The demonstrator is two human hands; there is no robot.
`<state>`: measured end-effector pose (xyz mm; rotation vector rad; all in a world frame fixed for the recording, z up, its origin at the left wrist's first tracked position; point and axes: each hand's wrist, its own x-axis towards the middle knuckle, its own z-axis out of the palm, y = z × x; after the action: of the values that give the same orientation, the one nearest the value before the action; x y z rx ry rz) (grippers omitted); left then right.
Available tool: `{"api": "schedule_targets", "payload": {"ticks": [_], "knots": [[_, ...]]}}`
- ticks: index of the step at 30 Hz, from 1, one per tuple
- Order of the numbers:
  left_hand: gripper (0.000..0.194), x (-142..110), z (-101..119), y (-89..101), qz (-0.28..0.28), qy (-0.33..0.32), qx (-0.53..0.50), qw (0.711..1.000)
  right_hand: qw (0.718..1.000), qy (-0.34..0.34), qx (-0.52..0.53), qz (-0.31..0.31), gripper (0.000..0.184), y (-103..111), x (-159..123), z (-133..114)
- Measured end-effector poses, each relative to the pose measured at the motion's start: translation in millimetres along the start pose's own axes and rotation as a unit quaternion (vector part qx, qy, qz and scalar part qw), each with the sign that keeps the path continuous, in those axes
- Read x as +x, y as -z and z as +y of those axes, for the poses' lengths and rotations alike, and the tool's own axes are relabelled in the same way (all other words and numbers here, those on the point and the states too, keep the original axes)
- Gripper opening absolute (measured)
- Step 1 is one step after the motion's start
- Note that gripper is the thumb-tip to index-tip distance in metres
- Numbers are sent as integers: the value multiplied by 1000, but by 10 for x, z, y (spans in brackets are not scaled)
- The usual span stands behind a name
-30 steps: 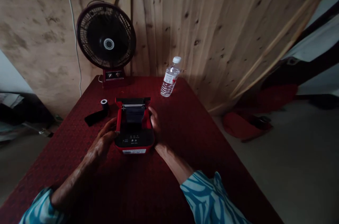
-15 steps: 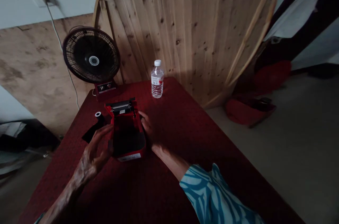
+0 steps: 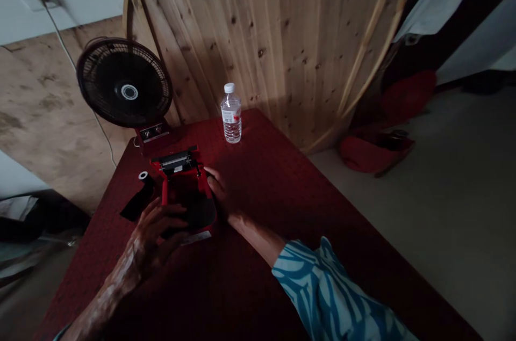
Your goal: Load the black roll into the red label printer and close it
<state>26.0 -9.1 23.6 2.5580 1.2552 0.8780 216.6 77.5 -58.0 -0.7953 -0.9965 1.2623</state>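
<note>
A red portable printer [image 3: 189, 182] lies on the table with its lid raised at the far end, showing a black roller and a dark interior. My left hand [image 3: 159, 231] is closed over its near left corner, fingers across the rim and thumb by the front. What the left fingertips touch inside is too dark to see. Along the right side, my right hand [image 3: 220, 190] is closed against the casing, its lower fingers hidden. A black roll [image 3: 144, 182] with a white core lies left of the printer, a dark strip unrolled from it.
Behind the printer stands a fan [image 3: 129, 91] at the table's back left corner. A clear plastic bottle [image 3: 231, 118] with a white cap is upright near the back edge of the red table [image 3: 274, 180]. A round wooden board [image 3: 274, 35] leans behind it. Red objects [image 3: 374, 150] sit on the floor to the right.
My left hand has moved from the printer's left side onto its near left corner, fingers now over the rim. My right hand stays at the right side. The view has shifted slightly.
</note>
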Motion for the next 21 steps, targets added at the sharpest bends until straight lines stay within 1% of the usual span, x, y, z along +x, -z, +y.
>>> {"api": "schedule_targets", "payload": {"ticks": [2, 4, 6, 7, 8, 9, 11, 13, 16, 18, 21], "knots": [[15, 38, 19, 54, -3, 54, -60, 997, 1000, -3, 4, 3, 39, -4, -3, -11], [26, 126, 13, 113, -11, 125, -127, 984, 1000, -5, 11, 4, 37, -7, -6, -22], [34, 282, -45, 140, -23, 172, -144, 974, 1000, -6, 17, 4, 35, -10, -5, -36], [34, 382, -94, 130, -31, 176, -121, 976, 1000, -7, 17, 6, 35, -12, -4, -42], [32, 490, -150, 105, -54, 170, -91, 980, 1000, -9, 15, 8, 34, -13, -1, -47], [31, 600, -209, 65, -90, 162, -59, 981, 1000, -12, 13, 11, 34, -13, 1, -50], [26, 800, -313, -35, -167, 151, 14, 974, 1000, -16, 10, 12, 35, -8, 6, -49], [20, 945, -375, -125, -211, 144, 33, 966, 1000, -11, 12, 5, 35, 1, 10, -37], [17, 1047, -390, -180, -248, 126, 16, 960, 1000, 3, 19, -7, 35, 15, 12, -15], [21, 1060, -371, -170, -264, 115, 8, 958, 1000, 5, 22, -9, 35, 19, 13, -8], [30, 1027, -314, -121, -260, 108, 3, 960, 1000, -6, 21, -6, 37, 17, 13, -13]]}}
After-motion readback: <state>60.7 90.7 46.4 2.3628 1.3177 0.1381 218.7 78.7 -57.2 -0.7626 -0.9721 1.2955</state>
